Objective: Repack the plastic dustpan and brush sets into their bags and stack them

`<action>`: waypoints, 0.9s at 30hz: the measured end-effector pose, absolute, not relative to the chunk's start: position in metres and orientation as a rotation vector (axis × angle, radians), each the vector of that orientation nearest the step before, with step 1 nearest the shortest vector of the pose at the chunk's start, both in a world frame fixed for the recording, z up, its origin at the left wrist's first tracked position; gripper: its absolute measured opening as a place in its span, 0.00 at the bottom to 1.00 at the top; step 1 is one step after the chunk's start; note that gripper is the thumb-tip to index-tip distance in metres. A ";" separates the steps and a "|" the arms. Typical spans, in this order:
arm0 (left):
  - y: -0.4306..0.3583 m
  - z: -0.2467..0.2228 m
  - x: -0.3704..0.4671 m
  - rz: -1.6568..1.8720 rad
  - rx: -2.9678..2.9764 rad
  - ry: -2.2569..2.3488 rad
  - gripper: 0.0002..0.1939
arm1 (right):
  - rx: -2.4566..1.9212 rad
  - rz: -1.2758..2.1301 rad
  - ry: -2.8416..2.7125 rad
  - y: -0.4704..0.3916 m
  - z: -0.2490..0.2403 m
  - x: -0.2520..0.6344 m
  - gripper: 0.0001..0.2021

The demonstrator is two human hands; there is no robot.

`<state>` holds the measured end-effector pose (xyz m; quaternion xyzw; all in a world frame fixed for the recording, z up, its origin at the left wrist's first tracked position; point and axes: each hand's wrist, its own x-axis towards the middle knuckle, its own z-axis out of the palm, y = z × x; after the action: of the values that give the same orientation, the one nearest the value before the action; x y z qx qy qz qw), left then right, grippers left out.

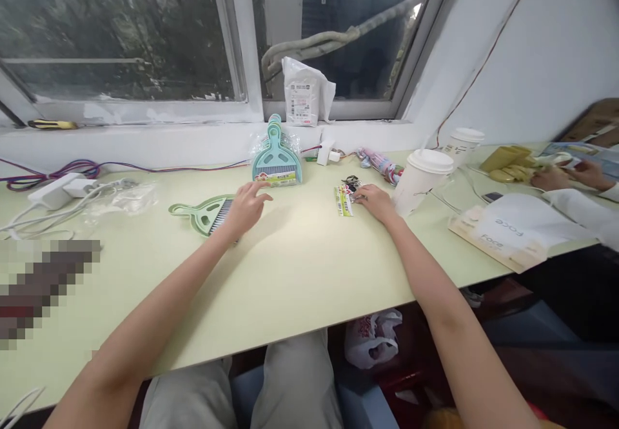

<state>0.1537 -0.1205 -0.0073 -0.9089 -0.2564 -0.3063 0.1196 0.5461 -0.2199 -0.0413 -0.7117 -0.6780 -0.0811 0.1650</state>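
My left hand (247, 209) hovers over the table with its fingers apart, holding nothing, just right of a green dustpan and brush (207, 215) lying flat. Behind it, a stack of teal dustpans (275, 151) with a labelled brush leans by the window ledge. My right hand (374, 202) rests at a small pile of black ties (351, 182) and a green printed label card (343, 201). Its fingertips are pressed together there; what they pinch is too small to name.
White cups (425, 174) and a folded umbrella (380, 163) stand or lie beside my right hand. Chargers and cables (68, 191) lie at the left. A paper bag (507, 229) is at the right, near another person's hands. A wrapped package (302, 97) sits on the ledge.
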 end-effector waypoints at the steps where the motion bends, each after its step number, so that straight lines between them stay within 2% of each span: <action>1: -0.123 -0.008 0.168 -0.868 -2.694 -0.700 0.18 | -2.039 -0.191 -1.939 -0.219 -0.041 0.546 0.10; 6: -0.140 -0.012 0.227 -0.791 -2.848 -0.457 0.17 | -2.012 -0.120 -1.881 -0.213 -0.043 0.547 0.09; 10: -0.150 -0.022 0.275 -0.911 -2.944 -0.415 0.16 | -1.931 -0.020 -1.639 -0.212 -0.046 0.551 0.08; 19: -0.147 -0.033 0.383 -1.765 -3.239 -0.740 0.11 | -1.294 0.427 -1.296 -0.216 -0.034 0.539 0.16; 23: -0.149 -0.032 0.392 -2.134 -3.163 -0.791 0.06 | -1.231 0.508 -1.219 -0.216 -0.032 0.535 0.17; 27: -0.149 -0.033 0.386 -2.293 -3.111 -0.827 0.04 | -1.221 0.583 -1.176 -0.214 -0.034 0.532 0.19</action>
<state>0.3861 -0.1493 -0.0332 -0.7234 -0.1922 -0.5332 -0.3941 0.5320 -0.2143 -0.0341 -0.5319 -0.5125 0.2539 0.6245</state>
